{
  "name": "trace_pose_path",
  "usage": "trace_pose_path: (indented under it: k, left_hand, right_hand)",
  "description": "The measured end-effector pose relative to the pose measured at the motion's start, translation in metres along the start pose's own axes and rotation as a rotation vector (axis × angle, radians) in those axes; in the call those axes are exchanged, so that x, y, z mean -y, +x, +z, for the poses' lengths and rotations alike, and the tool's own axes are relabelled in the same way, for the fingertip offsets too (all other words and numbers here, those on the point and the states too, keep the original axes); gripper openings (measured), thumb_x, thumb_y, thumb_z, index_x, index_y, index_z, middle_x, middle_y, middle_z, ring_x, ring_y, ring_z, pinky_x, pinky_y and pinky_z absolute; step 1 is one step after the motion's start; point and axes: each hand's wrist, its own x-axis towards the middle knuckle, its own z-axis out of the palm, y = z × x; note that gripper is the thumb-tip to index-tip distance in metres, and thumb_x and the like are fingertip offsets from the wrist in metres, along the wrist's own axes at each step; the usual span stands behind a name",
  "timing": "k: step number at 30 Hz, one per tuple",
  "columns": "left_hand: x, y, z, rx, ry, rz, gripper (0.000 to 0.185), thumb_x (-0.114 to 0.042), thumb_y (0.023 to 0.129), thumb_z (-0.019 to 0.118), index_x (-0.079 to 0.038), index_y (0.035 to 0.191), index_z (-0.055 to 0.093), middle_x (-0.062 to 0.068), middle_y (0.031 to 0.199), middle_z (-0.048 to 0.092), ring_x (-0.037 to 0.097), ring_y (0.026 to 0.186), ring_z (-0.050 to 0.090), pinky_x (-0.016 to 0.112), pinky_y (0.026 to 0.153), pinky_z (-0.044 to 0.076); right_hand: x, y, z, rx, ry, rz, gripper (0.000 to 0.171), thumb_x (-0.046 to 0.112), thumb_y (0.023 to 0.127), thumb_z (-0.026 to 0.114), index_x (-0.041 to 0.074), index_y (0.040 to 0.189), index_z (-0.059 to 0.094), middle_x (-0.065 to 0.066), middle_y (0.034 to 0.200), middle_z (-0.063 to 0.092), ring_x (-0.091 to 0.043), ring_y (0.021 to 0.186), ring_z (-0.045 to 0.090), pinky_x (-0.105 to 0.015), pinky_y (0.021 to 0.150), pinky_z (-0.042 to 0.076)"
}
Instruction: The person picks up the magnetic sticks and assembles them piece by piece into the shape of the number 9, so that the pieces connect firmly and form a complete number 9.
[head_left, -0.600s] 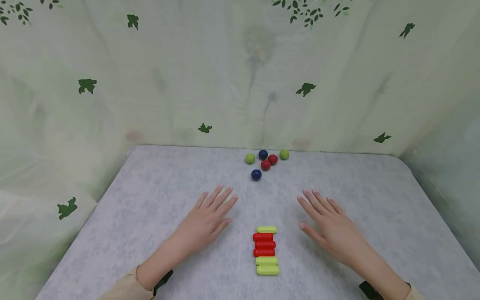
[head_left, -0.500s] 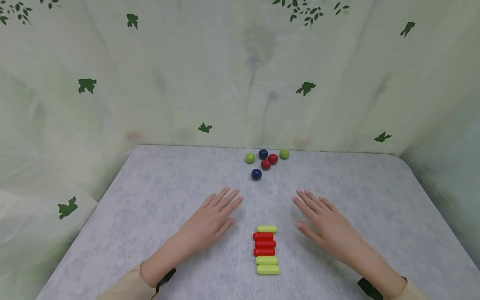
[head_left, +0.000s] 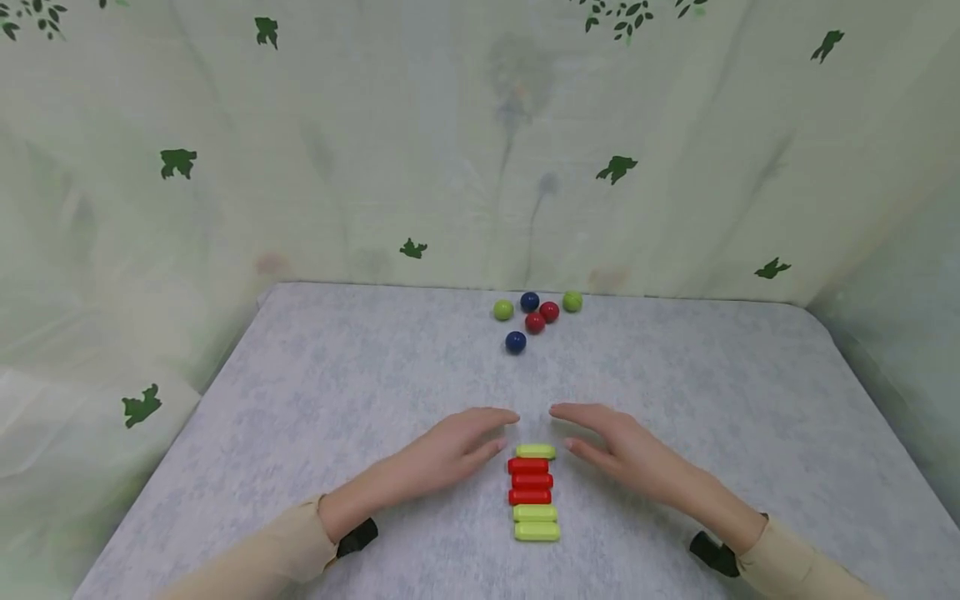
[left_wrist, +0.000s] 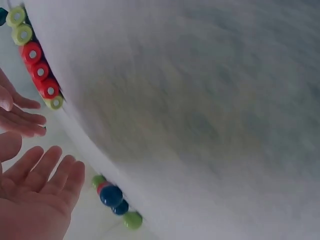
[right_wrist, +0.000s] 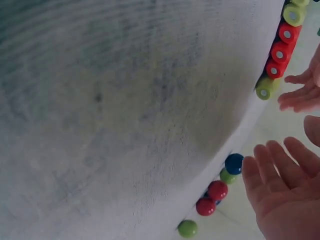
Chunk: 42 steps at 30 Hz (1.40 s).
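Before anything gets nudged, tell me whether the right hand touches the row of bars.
Apart: the head view shows tabletop between the right hand and the row of bars.

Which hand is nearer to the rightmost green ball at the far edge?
Right. The right hand is short of the green ball, roughly in line with it; the left hand is also short, but off leftward.

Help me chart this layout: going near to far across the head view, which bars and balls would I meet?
Two yellow-green bars, three red bars, lone yellow-green bar, front blue ball, nearer red ball, four remaining balls (order unclear).
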Motion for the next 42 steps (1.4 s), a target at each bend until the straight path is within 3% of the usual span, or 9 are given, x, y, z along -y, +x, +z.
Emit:
trace_pose_path:
  k: [5,12,26,42]
  left_hand:
    - [-0.001,0.014,0.008,-0.022,-0.172,-0.047,0.03,-0.019,0.099,0.06,-0.012,0.128,0.064,-0.005,0.12,0.065,0.01,0.107,0.059,0.032,0.092,0.048]
    - [0.001,0.028,0.017,-0.022,-0.338,-0.166,0.022,-0.013,0.093,0.067,-0.011,0.114,0.071,-0.007,0.092,0.065,0.012,0.084,0.058,0.027,0.077,0.049]
    - [0.004,0.037,0.024,-0.018,-0.285,-0.119,0.013,-0.011,0.09,0.071,-0.014,0.101,0.075,-0.009,0.084,0.062,0.009,0.075,0.055,0.023,0.068,0.045]
    - [0.007,0.037,0.023,-0.038,-0.34,-0.177,0.016,-0.012,0.091,0.07,-0.017,0.105,0.074,-0.007,0.086,0.064,0.012,0.077,0.058,0.026,0.071,0.049]
  right_hand:
    - [-0.003,0.009,0.005,0.075,0.097,0.043,0.038,0.018,0.096,0.066,0.013,0.133,0.061,0.002,0.127,0.063,-0.015,0.11,0.06,-0.038,0.09,0.051]
    - [-0.009,0.019,0.012,0.159,0.189,0.1,0.03,0.019,0.096,0.066,0.016,0.125,0.066,0.012,0.108,0.064,-0.01,0.094,0.058,-0.03,0.083,0.05]
    - [-0.014,0.028,0.016,0.158,0.174,0.046,0.026,0.013,0.09,0.071,0.02,0.115,0.069,0.011,0.094,0.062,-0.011,0.085,0.057,-0.029,0.074,0.049]
    - [-0.015,0.033,0.016,0.109,0.181,0.08,0.024,0.011,0.09,0.071,0.019,0.113,0.07,0.01,0.092,0.062,-0.013,0.082,0.057,-0.028,0.072,0.049]
